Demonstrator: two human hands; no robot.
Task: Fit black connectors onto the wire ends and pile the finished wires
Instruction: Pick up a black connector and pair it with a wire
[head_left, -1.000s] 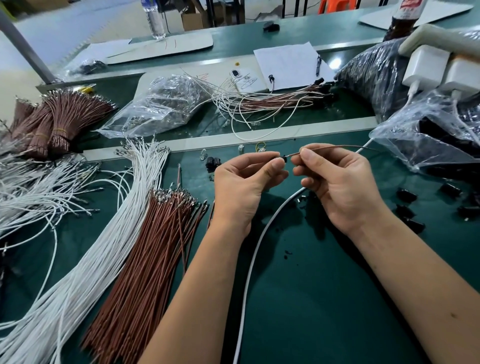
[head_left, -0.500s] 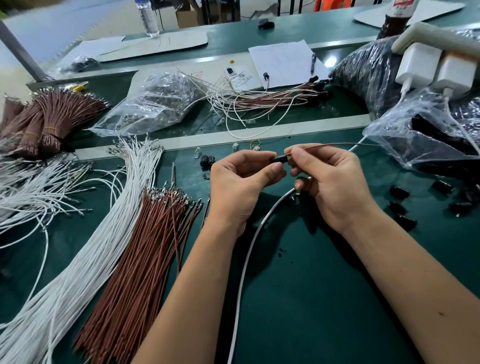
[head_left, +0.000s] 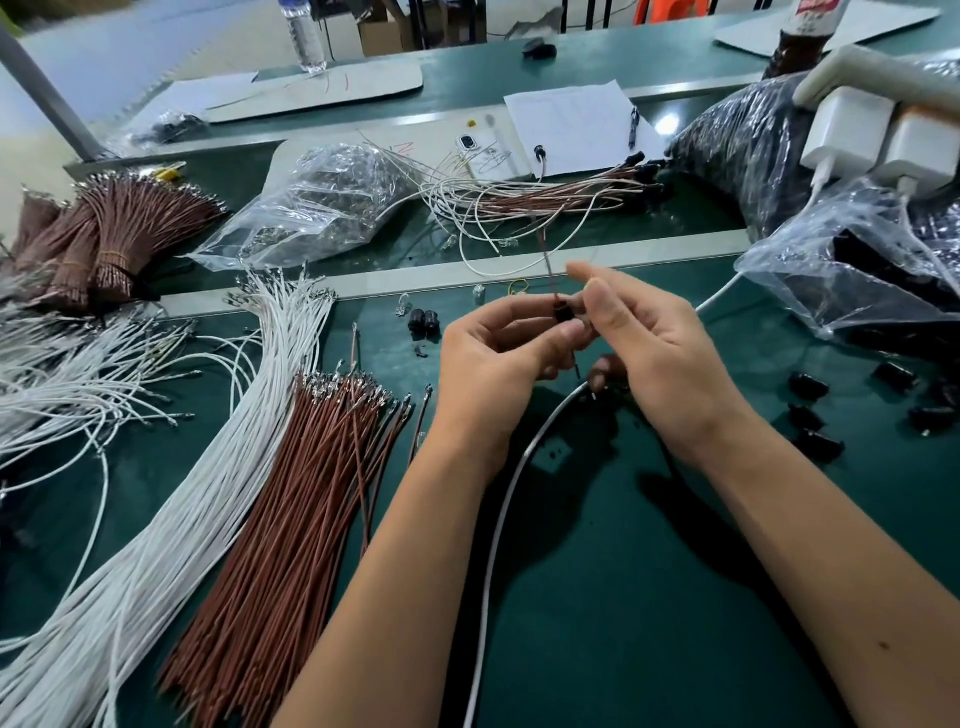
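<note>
- Two bare hands meet above the middle of the green counter (head_left: 597, 597): the left hand (head_left: 498, 374) and the right hand (head_left: 660, 358), with a small black plastic connector (head_left: 561, 314) between them.
- Left grip: thumb and curled fingers pinch the connector. Right grip: the forefinger sticks out straight and the other fingers are relaxed; I cannot tell whether its thumb touches the connector or only stands just beside it.
- One thin brown wire (head_left: 546, 260) rises out of the connector's top toward the far edge, so the step in hand looks like seating or checking that wire end.
- Good practice here, as I judge it: keep the left pinch on the connector's body, not over its opening, and hold the wire in line with the socket so the metal terminal goes in straight.
- Push close to the wire's tip; a thin wire gripped far back is likely to buckle.
- A light tug afterward would show whether the terminal has locked.
- Finished wires, brown and white with black ends (head_left: 545, 200), lie in a loose pile beyond the pale metal strip, toward the far edge; that seems the place to drop this one.
- Supplies sit close: the fan of loose brown wires (head_left: 291, 493) to the near left, the long white wires (head_left: 171, 493) beside it, and spare black connectors (head_left: 810, 387) near the right edge.
- Watch the thick white cable (head_left: 498, 519) running under the wrists; it could snag the wire on the way to the pile.
</note>
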